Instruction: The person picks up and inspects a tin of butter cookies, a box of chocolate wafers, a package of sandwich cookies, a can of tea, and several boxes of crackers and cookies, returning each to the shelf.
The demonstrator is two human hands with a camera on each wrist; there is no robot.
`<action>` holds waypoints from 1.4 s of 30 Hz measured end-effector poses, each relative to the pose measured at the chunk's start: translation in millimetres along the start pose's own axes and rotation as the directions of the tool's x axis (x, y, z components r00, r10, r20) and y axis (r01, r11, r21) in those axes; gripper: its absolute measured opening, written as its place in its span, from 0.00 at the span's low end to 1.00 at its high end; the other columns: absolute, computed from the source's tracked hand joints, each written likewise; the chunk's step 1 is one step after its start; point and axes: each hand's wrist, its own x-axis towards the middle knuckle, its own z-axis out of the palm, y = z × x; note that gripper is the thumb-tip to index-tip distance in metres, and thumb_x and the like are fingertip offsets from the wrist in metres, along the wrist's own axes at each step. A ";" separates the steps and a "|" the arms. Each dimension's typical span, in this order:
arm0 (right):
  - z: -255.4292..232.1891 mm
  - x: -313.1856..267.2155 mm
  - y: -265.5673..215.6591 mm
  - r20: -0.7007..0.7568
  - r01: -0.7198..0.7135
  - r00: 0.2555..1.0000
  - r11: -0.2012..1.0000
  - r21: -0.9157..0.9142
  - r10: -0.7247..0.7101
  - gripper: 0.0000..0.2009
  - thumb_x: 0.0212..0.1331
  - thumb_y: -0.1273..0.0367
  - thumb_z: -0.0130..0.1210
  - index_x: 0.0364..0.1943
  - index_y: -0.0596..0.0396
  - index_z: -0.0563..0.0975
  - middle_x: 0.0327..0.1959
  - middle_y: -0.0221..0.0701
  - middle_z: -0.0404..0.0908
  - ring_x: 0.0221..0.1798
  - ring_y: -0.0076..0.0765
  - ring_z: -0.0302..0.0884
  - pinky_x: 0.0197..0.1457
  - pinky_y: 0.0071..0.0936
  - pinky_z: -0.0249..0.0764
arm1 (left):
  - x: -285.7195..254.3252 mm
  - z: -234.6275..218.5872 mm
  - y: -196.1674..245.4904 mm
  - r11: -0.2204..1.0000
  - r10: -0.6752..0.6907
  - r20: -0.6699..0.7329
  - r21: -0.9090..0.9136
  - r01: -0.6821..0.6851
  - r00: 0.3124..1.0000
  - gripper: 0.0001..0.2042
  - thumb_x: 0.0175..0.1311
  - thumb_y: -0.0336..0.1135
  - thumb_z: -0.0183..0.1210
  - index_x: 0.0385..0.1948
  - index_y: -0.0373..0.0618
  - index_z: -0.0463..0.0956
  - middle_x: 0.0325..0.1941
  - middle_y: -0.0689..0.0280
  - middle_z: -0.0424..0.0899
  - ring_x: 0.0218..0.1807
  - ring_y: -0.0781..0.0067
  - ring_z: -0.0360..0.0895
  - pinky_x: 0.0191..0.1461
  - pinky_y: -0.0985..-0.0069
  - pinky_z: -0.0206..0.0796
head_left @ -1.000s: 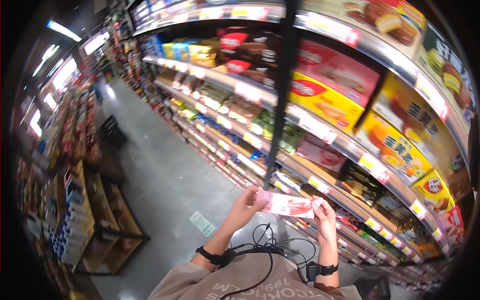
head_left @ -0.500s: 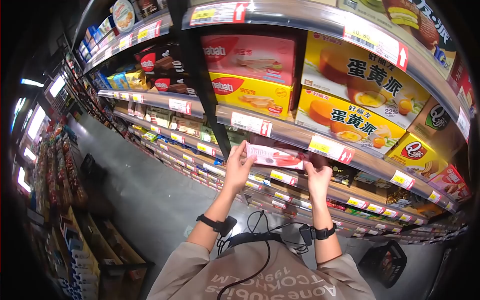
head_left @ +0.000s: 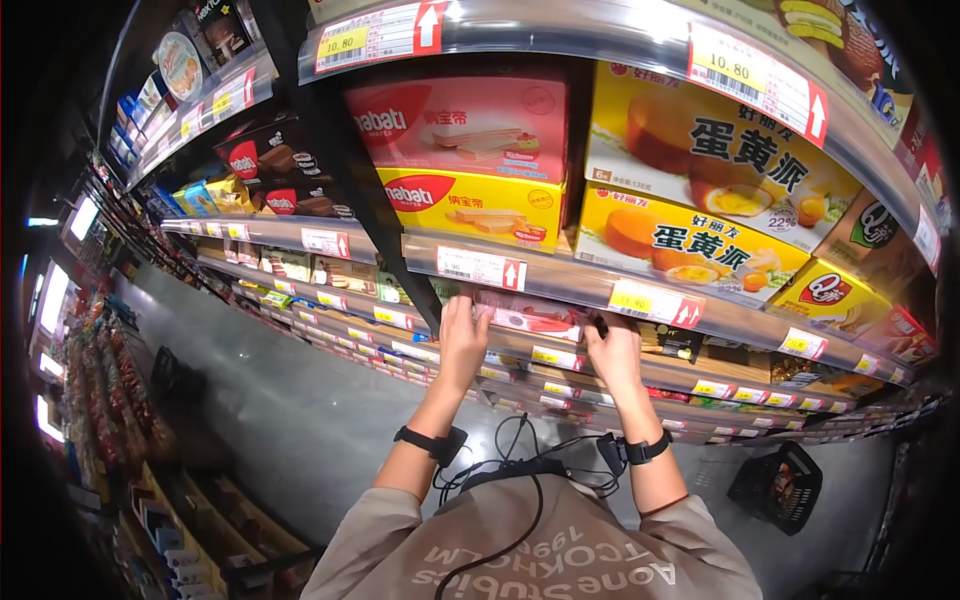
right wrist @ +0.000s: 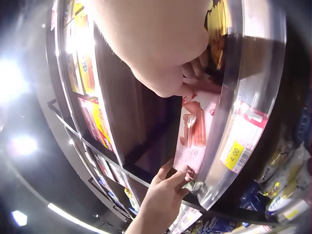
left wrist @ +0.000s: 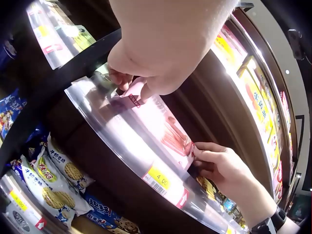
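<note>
A black shopping basket sits on the grey aisle floor to the person's right, well apart from the hands. Nearer the hands, the clear plastic price rail along the shelf's front edge stands between the cameras and the goods; one yellow tag on it reads 4.00. Below that rail lie packs of round biscuits.

The left hand pinches the left end of a pink wafer pack, fingers curled round its edge. The right hand grips the pack's right end the same way. The pack lies flat and lengthwise just behind the shelf's front edge, partly under the shelf above.

On the shelf above stand a red box and a yellow box, both marked "nabati", beside yellow cake boxes. The top rail carries 2 tags reading 10.80.
</note>
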 end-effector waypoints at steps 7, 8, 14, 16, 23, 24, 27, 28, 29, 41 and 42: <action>-9.9 -0.7 -4.6 0.066 -0.090 0.994 0.996 0.029 0.088 0.15 0.57 0.68 0.62 0.48 0.55 0.82 0.29 0.46 0.83 0.32 0.51 0.82 0.40 0.40 0.77 | 14.2 -13.0 28.5 0.967 0.226 -0.033 0.131 -0.220 0.973 0.20 0.60 0.35 0.64 0.53 0.38 0.75 0.49 0.49 0.75 0.53 0.40 0.70 0.57 0.54 0.62; -14.2 -1.7 -8.6 0.070 -0.141 0.988 0.989 0.038 0.138 0.14 0.57 0.67 0.62 0.47 0.55 0.83 0.29 0.46 0.83 0.33 0.52 0.82 0.40 0.41 0.77 | 19.4 -12.6 28.7 0.952 0.258 0.019 0.167 -0.258 0.966 0.20 0.61 0.37 0.64 0.53 0.39 0.76 0.50 0.49 0.76 0.55 0.39 0.70 0.59 0.52 0.61; -46.9 -28.8 -14.8 -0.026 -0.168 0.983 0.955 0.244 0.180 0.14 0.61 0.69 0.63 0.49 0.58 0.82 0.33 0.40 0.84 0.33 0.38 0.84 0.36 0.31 0.77 | 88.4 43.6 18.1 0.951 0.268 0.459 0.016 -0.309 0.847 0.20 0.67 0.47 0.58 0.53 0.44 0.78 0.52 0.45 0.81 0.53 0.40 0.79 0.56 0.58 0.72; -61.3 -45.1 -1.2 -0.080 -0.037 0.996 0.986 0.162 0.050 0.12 0.63 0.71 0.61 0.49 0.59 0.81 0.36 0.38 0.84 0.33 0.29 0.83 0.36 0.26 0.77 | 111.6 55.2 21.2 0.957 0.174 0.630 0.072 -0.280 0.757 0.20 0.67 0.47 0.58 0.54 0.44 0.77 0.52 0.45 0.81 0.53 0.41 0.79 0.56 0.59 0.72; -127.4 -114.3 16.2 -0.088 -0.333 0.934 0.934 0.128 0.345 0.12 0.63 0.69 0.62 0.49 0.58 0.83 0.36 0.37 0.87 0.34 0.28 0.84 0.38 0.26 0.78 | 141.2 57.9 12.5 0.953 -0.035 0.820 0.199 -0.228 0.571 0.21 0.67 0.47 0.58 0.56 0.44 0.77 0.51 0.47 0.82 0.52 0.44 0.80 0.56 0.61 0.72; -134.1 -125.3 23.2 -0.119 -0.345 0.926 0.932 0.115 0.358 0.12 0.64 0.68 0.62 0.48 0.58 0.83 0.35 0.37 0.87 0.34 0.29 0.84 0.39 0.27 0.78 | 138.6 57.0 10.0 0.953 -0.047 0.828 0.205 -0.223 0.559 0.21 0.67 0.47 0.58 0.56 0.44 0.76 0.50 0.47 0.82 0.52 0.45 0.80 0.56 0.61 0.72; -151.6 -156.0 21.4 -0.157 -0.451 0.871 0.884 0.125 0.466 0.12 0.64 0.67 0.62 0.47 0.57 0.84 0.36 0.38 0.88 0.34 0.30 0.85 0.39 0.28 0.79 | 140.3 56.5 11.9 0.949 -0.079 0.844 0.227 -0.220 0.531 0.21 0.68 0.47 0.58 0.57 0.44 0.76 0.50 0.47 0.82 0.52 0.46 0.80 0.56 0.62 0.72; -153.7 -165.9 23.9 -0.169 -0.471 0.856 0.872 0.132 0.488 0.12 0.64 0.67 0.62 0.47 0.58 0.84 0.36 0.38 0.88 0.34 0.30 0.85 0.39 0.28 0.79 | 141.0 56.3 13.5 0.947 -0.089 0.847 0.235 -0.220 0.524 0.22 0.68 0.47 0.58 0.57 0.44 0.76 0.50 0.48 0.83 0.52 0.46 0.81 0.56 0.62 0.72; -155.3 -175.3 24.8 -0.176 -0.492 0.842 0.859 0.140 0.511 0.12 0.64 0.67 0.62 0.47 0.58 0.84 0.36 0.38 0.88 0.34 0.30 0.85 0.40 0.28 0.79 | 139.7 55.8 15.3 0.945 -0.094 0.850 0.240 -0.223 0.519 0.22 0.68 0.47 0.58 0.57 0.44 0.76 0.50 0.48 0.83 0.52 0.47 0.81 0.56 0.62 0.72; -165.9 -243.2 10.9 -0.199 -0.610 0.740 0.765 0.205 0.643 0.12 0.62 0.69 0.62 0.47 0.61 0.83 0.34 0.37 0.87 0.34 0.28 0.85 0.39 0.26 0.78 | 133.0 36.3 47.0 0.952 -0.111 0.877 0.229 -0.203 0.468 0.23 0.69 0.47 0.58 0.60 0.44 0.74 0.48 0.51 0.84 0.51 0.52 0.82 0.56 0.65 0.72; -167.9 -251.4 10.5 -0.199 -0.612 0.734 0.760 0.219 0.649 0.12 0.62 0.69 0.62 0.47 0.61 0.83 0.35 0.37 0.87 0.34 0.28 0.85 0.39 0.26 0.78 | 129.2 29.2 56.9 0.955 -0.116 0.879 0.226 -0.190 0.463 0.23 0.69 0.47 0.58 0.61 0.44 0.74 0.48 0.51 0.84 0.51 0.52 0.82 0.56 0.66 0.72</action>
